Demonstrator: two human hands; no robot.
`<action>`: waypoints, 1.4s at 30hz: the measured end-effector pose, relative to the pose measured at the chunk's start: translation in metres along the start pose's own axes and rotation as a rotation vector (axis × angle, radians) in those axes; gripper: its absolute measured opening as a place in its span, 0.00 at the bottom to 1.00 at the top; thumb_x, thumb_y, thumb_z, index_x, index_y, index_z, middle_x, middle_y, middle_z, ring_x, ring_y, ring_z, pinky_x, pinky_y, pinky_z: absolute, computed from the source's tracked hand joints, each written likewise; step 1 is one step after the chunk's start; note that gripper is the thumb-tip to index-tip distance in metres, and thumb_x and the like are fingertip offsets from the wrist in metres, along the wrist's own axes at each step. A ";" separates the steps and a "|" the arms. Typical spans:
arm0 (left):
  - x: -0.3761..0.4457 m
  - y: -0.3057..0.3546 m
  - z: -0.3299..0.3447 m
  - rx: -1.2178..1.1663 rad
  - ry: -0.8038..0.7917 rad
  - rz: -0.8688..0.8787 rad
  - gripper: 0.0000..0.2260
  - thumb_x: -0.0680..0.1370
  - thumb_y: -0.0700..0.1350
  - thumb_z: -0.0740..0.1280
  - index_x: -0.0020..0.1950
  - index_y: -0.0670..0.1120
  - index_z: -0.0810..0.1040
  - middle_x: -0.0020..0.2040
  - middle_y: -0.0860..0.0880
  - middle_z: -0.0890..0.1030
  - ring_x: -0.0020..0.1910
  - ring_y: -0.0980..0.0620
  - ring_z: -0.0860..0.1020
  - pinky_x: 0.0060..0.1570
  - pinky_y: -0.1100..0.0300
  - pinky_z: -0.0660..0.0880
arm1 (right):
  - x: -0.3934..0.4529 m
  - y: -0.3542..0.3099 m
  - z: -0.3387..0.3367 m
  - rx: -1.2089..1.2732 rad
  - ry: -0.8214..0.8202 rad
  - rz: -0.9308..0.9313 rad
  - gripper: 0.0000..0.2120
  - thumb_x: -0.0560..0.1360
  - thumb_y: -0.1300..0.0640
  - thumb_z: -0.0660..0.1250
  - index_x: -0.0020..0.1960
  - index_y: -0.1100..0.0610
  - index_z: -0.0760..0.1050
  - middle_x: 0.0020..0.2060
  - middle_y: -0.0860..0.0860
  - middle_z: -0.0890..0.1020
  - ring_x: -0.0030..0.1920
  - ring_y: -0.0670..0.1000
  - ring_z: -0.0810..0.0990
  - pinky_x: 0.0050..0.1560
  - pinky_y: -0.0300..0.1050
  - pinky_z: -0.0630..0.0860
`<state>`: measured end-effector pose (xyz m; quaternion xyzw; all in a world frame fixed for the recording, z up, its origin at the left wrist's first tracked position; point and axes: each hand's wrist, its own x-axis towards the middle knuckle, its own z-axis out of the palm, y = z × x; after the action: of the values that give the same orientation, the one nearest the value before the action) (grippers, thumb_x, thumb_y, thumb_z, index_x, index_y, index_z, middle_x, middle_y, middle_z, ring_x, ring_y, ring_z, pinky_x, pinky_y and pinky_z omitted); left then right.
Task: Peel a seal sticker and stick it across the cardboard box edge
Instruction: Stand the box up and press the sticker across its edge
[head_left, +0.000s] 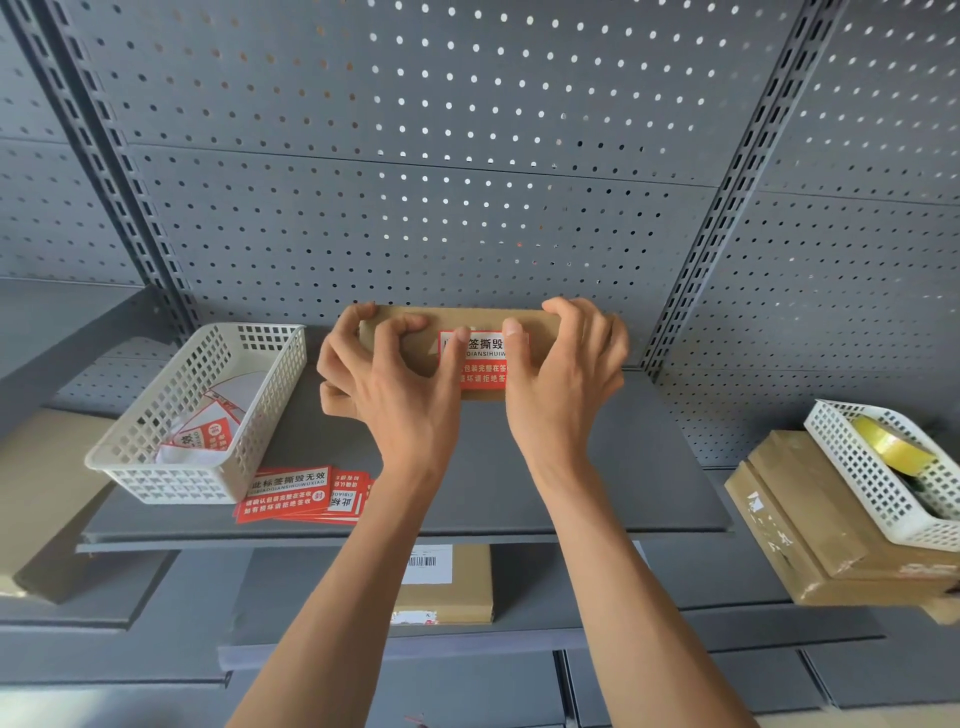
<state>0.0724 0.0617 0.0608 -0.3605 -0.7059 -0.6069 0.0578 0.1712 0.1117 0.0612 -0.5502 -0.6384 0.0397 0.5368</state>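
Red sticker (480, 358) lies lengthwise between both thumbs; left hand (384, 379) at nine, right hand (563, 374) at three, fingers curled gripping box (535, 338).

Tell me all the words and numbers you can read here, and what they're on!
"签撕毁", the rest hidden by thumbs: red seal sticker on the cardboard box.
"此标签撕毁无效": top sticker of the loose stack on the shelf.
Barcode label on the lower box: too small to read.
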 end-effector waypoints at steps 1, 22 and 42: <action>0.000 0.001 0.000 0.002 0.004 -0.001 0.13 0.72 0.62 0.73 0.49 0.56 0.79 0.68 0.55 0.69 0.71 0.48 0.61 0.66 0.44 0.57 | 0.000 -0.001 -0.001 0.000 -0.013 -0.003 0.23 0.75 0.38 0.66 0.64 0.51 0.72 0.66 0.47 0.73 0.73 0.59 0.64 0.61 0.60 0.68; -0.002 -0.011 -0.007 -0.028 -0.092 0.029 0.10 0.75 0.55 0.74 0.54 0.56 0.80 0.72 0.55 0.67 0.74 0.46 0.59 0.66 0.47 0.54 | 0.000 0.019 -0.010 0.140 -0.089 -0.071 0.17 0.80 0.48 0.65 0.67 0.53 0.75 0.70 0.48 0.73 0.77 0.61 0.60 0.68 0.56 0.62; -0.013 -0.012 -0.002 0.067 -0.084 0.064 0.19 0.73 0.63 0.73 0.59 0.57 0.76 0.76 0.54 0.64 0.76 0.46 0.58 0.67 0.41 0.57 | -0.013 0.015 -0.007 -0.083 -0.144 -0.108 0.37 0.75 0.29 0.62 0.75 0.51 0.67 0.81 0.52 0.60 0.82 0.60 0.47 0.71 0.61 0.63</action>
<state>0.0743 0.0543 0.0453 -0.4060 -0.7158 -0.5650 0.0593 0.1840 0.1040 0.0459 -0.5324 -0.7052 0.0235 0.4677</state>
